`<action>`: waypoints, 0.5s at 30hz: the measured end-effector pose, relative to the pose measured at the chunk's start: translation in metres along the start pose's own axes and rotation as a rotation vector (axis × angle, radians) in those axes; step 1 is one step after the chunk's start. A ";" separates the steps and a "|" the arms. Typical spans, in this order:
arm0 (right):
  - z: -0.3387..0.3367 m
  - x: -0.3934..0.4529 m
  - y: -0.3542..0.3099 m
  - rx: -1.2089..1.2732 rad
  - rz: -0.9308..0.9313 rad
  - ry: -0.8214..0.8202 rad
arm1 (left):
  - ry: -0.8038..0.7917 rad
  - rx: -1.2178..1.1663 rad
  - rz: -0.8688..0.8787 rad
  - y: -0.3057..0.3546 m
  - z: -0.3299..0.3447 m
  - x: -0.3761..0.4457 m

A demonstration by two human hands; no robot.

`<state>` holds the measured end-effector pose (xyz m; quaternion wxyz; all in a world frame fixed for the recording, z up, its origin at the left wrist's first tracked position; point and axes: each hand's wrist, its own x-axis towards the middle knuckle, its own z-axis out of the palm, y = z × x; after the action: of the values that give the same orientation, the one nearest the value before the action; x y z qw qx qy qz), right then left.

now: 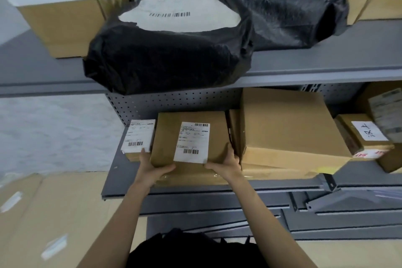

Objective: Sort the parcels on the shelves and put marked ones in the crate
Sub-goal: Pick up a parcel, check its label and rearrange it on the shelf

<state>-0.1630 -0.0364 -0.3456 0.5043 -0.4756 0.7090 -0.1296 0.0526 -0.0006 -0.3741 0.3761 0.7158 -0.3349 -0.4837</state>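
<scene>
Both hands, left (155,167) & right (226,164), clasp the box (167,137) by its near corners on the lower shelf (121,183); crate apparently out of view.

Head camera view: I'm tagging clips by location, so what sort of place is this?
Most likely a parcel storeroom or small sorting depot. Grey metal shelving is packed with cardboard boxes, black plastic mailer bags carry torn barcode labels, and both hands hold a labelled brown parcel on the lower shelf.

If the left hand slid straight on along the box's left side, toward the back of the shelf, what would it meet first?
Probably the small labelled parcel: the left hand already has fingertips by its near corner. Behind that is the perforated back panel, though depth is hard to judge.
</scene>
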 end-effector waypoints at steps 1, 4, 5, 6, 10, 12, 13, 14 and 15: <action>0.000 -0.002 0.001 -0.017 -0.002 -0.003 | 0.004 0.016 -0.004 -0.002 0.000 -0.005; 0.001 -0.009 0.005 -0.040 -0.015 -0.014 | 0.003 0.013 -0.051 -0.003 -0.003 -0.021; -0.001 -0.011 0.006 -0.031 -0.019 -0.021 | -0.005 0.007 -0.051 -0.003 -0.004 -0.025; -0.002 -0.014 0.008 -0.017 -0.025 -0.027 | -0.012 -0.005 -0.056 -0.003 -0.006 -0.030; -0.015 -0.028 0.015 0.034 -0.083 -0.037 | -0.006 -0.026 -0.028 0.008 -0.012 -0.049; -0.019 -0.034 0.022 0.086 -0.115 -0.026 | 0.009 -0.028 0.015 0.014 -0.014 -0.058; -0.020 -0.036 0.025 0.121 -0.126 -0.019 | 0.023 -0.015 0.041 0.014 -0.016 -0.061; -0.019 -0.037 0.028 0.152 -0.129 -0.018 | 0.043 0.004 0.058 0.014 -0.018 -0.066; -0.019 -0.039 0.030 0.177 -0.131 -0.020 | 0.049 0.017 0.077 0.013 -0.022 -0.069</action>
<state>-0.1942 0.0050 -0.3338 0.5419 -0.4757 0.6572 -0.2194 0.0501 0.0558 -0.3270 0.3965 0.7172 -0.3572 -0.4482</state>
